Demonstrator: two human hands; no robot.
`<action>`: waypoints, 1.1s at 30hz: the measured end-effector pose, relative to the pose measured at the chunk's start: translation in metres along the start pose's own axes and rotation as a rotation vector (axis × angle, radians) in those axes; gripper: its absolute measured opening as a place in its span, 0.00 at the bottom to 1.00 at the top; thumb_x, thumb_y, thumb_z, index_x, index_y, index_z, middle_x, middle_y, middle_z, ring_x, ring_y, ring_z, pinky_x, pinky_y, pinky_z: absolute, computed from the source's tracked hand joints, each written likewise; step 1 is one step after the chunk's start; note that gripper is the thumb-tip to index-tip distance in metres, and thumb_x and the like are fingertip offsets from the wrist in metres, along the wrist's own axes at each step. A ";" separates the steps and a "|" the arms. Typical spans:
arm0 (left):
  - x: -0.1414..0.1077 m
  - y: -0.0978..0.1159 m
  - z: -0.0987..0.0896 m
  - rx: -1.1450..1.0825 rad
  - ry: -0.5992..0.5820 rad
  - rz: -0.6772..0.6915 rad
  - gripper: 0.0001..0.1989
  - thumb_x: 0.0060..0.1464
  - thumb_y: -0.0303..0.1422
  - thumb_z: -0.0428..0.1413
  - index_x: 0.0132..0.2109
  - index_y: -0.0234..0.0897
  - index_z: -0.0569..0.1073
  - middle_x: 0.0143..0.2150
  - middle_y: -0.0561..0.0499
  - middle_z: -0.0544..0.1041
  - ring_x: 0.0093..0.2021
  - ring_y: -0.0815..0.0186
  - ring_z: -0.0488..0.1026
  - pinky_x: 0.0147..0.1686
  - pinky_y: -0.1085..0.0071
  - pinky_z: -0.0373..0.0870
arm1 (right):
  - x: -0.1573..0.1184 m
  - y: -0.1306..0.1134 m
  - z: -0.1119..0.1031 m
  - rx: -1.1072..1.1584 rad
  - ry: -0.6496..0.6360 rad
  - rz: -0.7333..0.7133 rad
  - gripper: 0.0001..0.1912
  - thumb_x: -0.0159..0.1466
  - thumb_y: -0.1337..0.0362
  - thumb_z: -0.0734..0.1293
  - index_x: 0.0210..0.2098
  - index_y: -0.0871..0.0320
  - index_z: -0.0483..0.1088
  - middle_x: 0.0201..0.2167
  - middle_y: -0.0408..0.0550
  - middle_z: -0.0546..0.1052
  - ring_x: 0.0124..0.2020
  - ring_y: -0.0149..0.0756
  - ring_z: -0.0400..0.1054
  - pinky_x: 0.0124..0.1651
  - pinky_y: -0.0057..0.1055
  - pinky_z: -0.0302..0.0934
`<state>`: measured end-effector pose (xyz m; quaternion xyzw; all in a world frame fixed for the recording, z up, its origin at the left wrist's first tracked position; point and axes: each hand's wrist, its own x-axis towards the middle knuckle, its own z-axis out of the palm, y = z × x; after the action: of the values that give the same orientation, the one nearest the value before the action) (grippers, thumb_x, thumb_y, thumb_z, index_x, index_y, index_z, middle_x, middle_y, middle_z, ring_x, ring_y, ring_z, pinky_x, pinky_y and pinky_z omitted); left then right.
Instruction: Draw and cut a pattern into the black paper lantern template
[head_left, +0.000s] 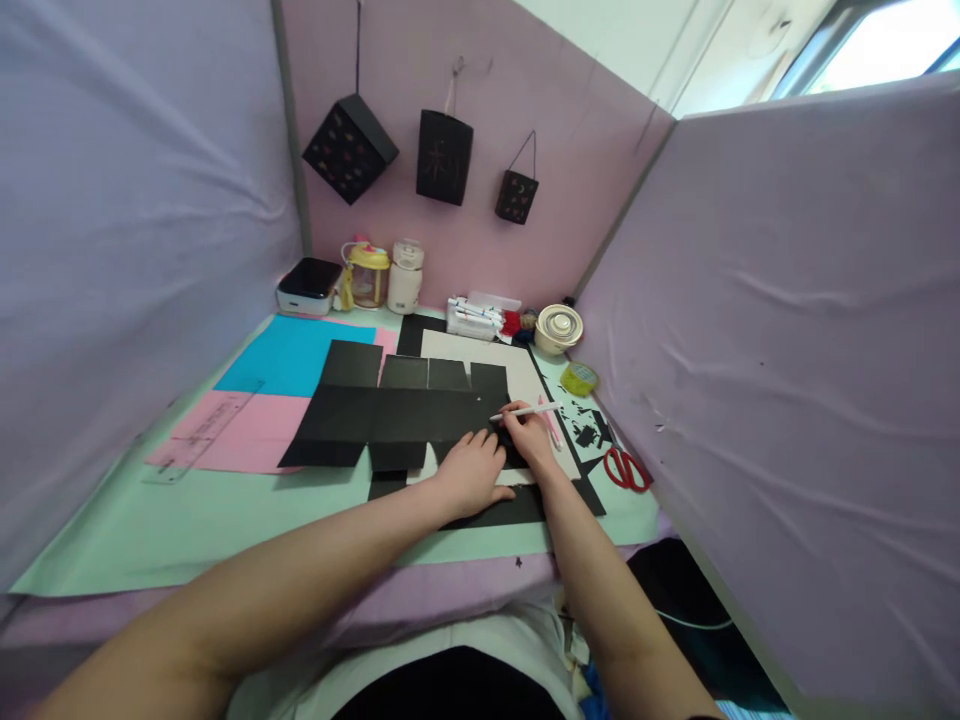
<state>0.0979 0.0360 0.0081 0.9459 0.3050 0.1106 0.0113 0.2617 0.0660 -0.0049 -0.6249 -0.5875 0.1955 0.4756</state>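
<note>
A large black card sheet [390,415] with cut flaps along its edges lies flat over other sheets. My left hand [472,470] rests palm down on its right part, fingers stretched out. Just to the right, my right hand [529,440] is closed around a slim white pen-shaped tool [536,410]; whether it is a pen or a craft knife I cannot tell. The tool's tip meets the black card, close to my left fingertips. A whitish board [517,356] and another black sheet [480,515] lie underneath. Beside my right hand is a pink pen-like tool [550,424].
Red-handled scissors [628,470], black paper scraps [589,432] and a yellow-green tape roll [579,378] lie at right. Blue paper [296,355], pink paper [255,435] and a clear ruler [206,440] are at left. Cups, a marker box [475,318] and hanging black lanterns [445,157] line the back.
</note>
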 end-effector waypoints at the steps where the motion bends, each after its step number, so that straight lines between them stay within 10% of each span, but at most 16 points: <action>1: 0.000 0.000 0.000 -0.002 0.004 0.000 0.32 0.55 0.53 0.55 0.54 0.30 0.72 0.57 0.33 0.72 0.59 0.46 0.65 0.58 0.53 0.59 | -0.001 -0.001 0.000 0.003 -0.005 0.006 0.08 0.57 0.61 0.62 0.30 0.55 0.72 0.24 0.42 0.76 0.30 0.38 0.71 0.37 0.31 0.63; 14: 0.000 -0.001 0.002 -0.053 0.024 0.003 0.33 0.54 0.53 0.56 0.54 0.27 0.72 0.56 0.32 0.71 0.58 0.44 0.65 0.57 0.52 0.60 | -0.004 -0.005 -0.001 0.021 -0.034 0.028 0.10 0.59 0.59 0.62 0.30 0.56 0.73 0.24 0.44 0.77 0.29 0.38 0.71 0.37 0.32 0.64; 20: 0.000 -0.002 0.005 -0.071 0.046 -0.007 0.30 0.54 0.53 0.56 0.54 0.31 0.72 0.55 0.34 0.72 0.59 0.44 0.65 0.57 0.51 0.59 | -0.006 -0.005 0.000 -0.024 0.186 -0.137 0.10 0.59 0.60 0.60 0.29 0.55 0.71 0.24 0.44 0.76 0.30 0.39 0.71 0.40 0.34 0.64; 33: 0.000 0.000 -0.002 -0.049 -0.020 -0.006 0.35 0.55 0.52 0.56 0.58 0.26 0.69 0.59 0.30 0.69 0.61 0.45 0.63 0.59 0.54 0.57 | 0.000 -0.003 0.004 0.062 -0.036 0.027 0.10 0.58 0.60 0.61 0.28 0.56 0.73 0.21 0.43 0.76 0.25 0.36 0.71 0.32 0.29 0.63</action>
<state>0.0974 0.0359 0.0101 0.9454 0.3048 0.1087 0.0377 0.2569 0.0669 -0.0042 -0.6143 -0.5810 0.2310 0.4813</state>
